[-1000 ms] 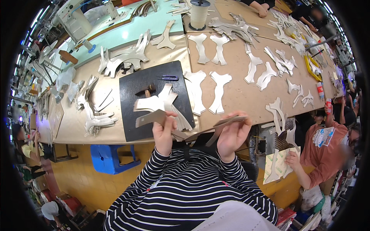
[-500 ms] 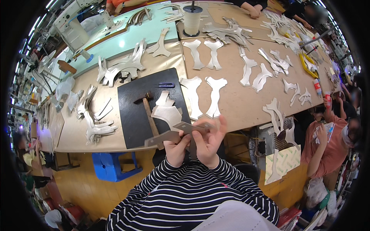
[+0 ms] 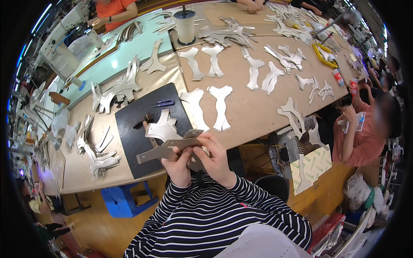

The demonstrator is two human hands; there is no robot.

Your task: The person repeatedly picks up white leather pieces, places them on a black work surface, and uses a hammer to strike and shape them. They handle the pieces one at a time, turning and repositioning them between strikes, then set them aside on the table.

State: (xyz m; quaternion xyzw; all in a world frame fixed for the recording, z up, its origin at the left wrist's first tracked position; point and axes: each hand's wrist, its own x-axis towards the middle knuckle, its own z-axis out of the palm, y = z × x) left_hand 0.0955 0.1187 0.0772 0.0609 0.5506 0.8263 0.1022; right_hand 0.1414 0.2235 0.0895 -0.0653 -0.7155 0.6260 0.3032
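Both hands are closed on a flat grey-beige cut piece, possibly leather, held just over the near edge of the table. My left hand pinches its lower side with thumb and fingers. On the other side, my right hand grips it with the thumb in front and fingers behind. Beyond them a pale cut piece lies on a black mat, partly covering a hammer. A small purple-handled tool rests higher on the mat.
Pairs of pale cut pieces lie on the brown-covered table. Stacked strips are at the left, a thread spool at the back. A sewing machine stands far left, a blue stool below. Another person sits at right.
The view has shifted, so the table's contents sit further left in the picture. My right fingers, spread and lifted before, now fold round the grey-beige piece.
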